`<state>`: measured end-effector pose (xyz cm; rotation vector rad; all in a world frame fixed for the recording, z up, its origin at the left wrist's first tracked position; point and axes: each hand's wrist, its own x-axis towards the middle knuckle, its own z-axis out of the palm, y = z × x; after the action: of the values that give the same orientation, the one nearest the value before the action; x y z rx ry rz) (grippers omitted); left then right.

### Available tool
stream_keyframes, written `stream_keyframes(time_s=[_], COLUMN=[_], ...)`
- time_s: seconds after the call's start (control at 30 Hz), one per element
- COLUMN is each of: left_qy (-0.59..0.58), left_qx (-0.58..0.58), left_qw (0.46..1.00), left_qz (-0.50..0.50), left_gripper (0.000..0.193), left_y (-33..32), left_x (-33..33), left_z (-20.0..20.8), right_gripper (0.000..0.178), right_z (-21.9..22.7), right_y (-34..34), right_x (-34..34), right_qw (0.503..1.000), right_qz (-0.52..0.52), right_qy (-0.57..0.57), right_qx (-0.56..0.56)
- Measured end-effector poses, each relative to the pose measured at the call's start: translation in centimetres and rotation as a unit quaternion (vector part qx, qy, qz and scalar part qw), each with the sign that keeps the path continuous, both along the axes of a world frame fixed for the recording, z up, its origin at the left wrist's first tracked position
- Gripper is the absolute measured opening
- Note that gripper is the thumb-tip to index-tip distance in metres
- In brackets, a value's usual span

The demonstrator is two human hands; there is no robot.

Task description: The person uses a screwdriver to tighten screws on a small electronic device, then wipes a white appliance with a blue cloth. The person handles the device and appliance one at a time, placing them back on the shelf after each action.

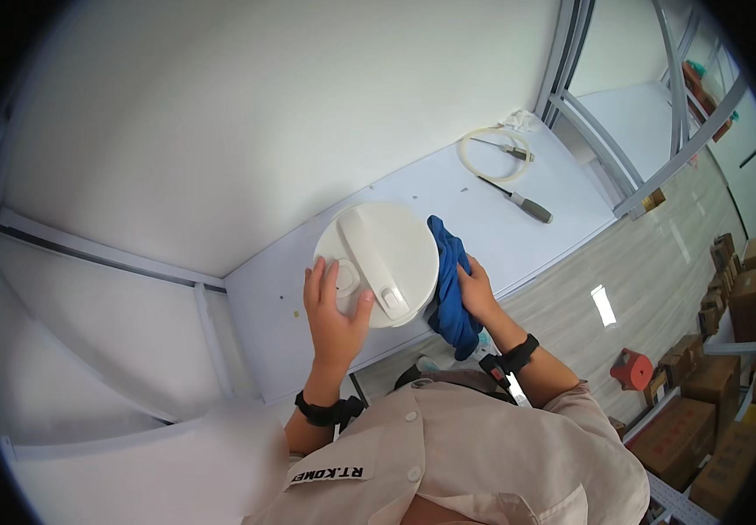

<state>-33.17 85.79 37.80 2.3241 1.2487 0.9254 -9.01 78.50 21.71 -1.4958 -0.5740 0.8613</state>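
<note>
A round white rice cooker (408, 241) stands on the white table, its lid crossed by a long raised bar (365, 254) with a small button. My left hand (334, 311) rests on the near left of the lid, fingers spread around the round steam vent (346, 278). In my right hand (478, 289) is a bunched blue cloth (450, 302), pressed against the cooker's right side. The fingers of that hand are partly hidden in the folds.
On the table (562, 179) to the right lie a screwdriver (522, 203), a second screwdriver (513, 151) and a pale hose loop (464, 162). A white wall (246, 105) rises behind. Cardboard boxes (675, 429) and a red stool (632, 370) are at the lower right.
</note>
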Motion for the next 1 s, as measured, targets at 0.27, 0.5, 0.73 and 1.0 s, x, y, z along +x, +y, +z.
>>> stream_keyframes(time_s=[0.27, 0.5, 0.73, 1.0], left_qy=[-0.066, -0.049, -0.088, 0.02], left_qx=[-0.012, 0.004, -0.027, 0.095], left_qw=[0.998, 0.998, 0.99, 0.994], left_qz=[-0.016, -0.045, -0.106, -0.045], left_gripper=[0.047, 0.047, 0.047, 0.046], left_y=[0.2, 1.9, 3.6, 1.7], left_x=[0.4, -0.7, -2.0, -1.7], left_z=[-1.2, -1.1, -1.3, 1.1], right_gripper=[0.03, 0.034, 0.029, 0.027], right_z=[8.0, 8.4, 4.5, 6.1], right_y=[2.9, 4.8, 3.4, 2.6], right_x=[0.5, 1.7, -1.0, -0.7], right_qw=[0.985, 0.976, 0.99, 0.998], right_qz=[0.009, 0.142, 0.059, 0.029], right_qy=[0.007, 0.032, 0.044, 0.001], right_qx=[0.17, 0.162, 0.121, 0.063])
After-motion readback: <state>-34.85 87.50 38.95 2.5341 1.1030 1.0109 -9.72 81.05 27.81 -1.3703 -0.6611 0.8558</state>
